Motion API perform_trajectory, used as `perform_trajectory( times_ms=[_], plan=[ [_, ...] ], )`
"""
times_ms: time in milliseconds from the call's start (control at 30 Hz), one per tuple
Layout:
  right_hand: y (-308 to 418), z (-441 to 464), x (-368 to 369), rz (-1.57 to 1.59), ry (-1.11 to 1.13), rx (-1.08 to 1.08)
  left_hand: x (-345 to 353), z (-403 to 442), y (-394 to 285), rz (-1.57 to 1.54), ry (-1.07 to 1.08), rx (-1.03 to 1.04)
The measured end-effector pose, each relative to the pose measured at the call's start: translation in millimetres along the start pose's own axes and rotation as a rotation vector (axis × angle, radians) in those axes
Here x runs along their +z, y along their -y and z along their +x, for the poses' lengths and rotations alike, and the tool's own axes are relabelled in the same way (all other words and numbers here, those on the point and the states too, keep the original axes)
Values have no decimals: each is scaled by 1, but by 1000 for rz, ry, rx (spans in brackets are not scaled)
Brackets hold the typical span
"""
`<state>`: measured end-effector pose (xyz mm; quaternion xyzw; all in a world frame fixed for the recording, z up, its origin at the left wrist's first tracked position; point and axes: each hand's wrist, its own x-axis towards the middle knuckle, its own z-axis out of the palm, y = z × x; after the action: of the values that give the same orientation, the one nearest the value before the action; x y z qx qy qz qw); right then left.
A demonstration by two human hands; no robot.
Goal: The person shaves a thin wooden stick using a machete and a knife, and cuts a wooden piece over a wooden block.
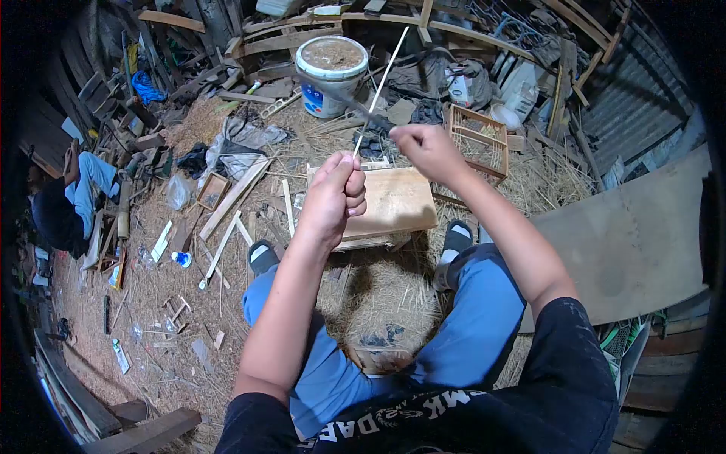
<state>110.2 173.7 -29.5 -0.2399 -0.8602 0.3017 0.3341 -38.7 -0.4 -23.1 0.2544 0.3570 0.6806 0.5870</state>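
Note:
My left hand (pixel 331 195) is closed in a fist around the lower end of a thin, pale wooden stick (pixel 389 68), which slants up and away to the right. My right hand (pixel 432 155) grips a knife (pixel 361 108), its handle mostly hidden by the fingers. The dark blade is blurred and crosses the stick a little above my left fist; whether it touches the wood I cannot tell. Below both hands stands a small wooden bench (pixel 389 203) with a light board top, between my feet.
A white bucket (pixel 324 98) full of shavings stands beyond the bench. To its right is a slatted wooden frame (pixel 480 140). A large curved sheet (pixel 628 242) lies at the right. Wood strips and shavings litter the floor. At the far left sits another person (pixel 91 185).

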Motion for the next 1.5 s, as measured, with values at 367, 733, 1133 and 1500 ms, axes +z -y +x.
perform_trajectory(
  times_ms=[367,733,1133,1500],
  plan=[
    [23,-7,-7,-440,156,-363,-10,-3,0,26,13,-14],
    [3,5,-25,-573,-19,-414,3,-25,-21,-67,-1,-112],
    [-49,1,-83,-248,-305,261,-7,-45,-19,-96,-17,-175],
    [23,-4,10,16,60,202,-14,-35,-2,532,-142,-13]
  ],
)
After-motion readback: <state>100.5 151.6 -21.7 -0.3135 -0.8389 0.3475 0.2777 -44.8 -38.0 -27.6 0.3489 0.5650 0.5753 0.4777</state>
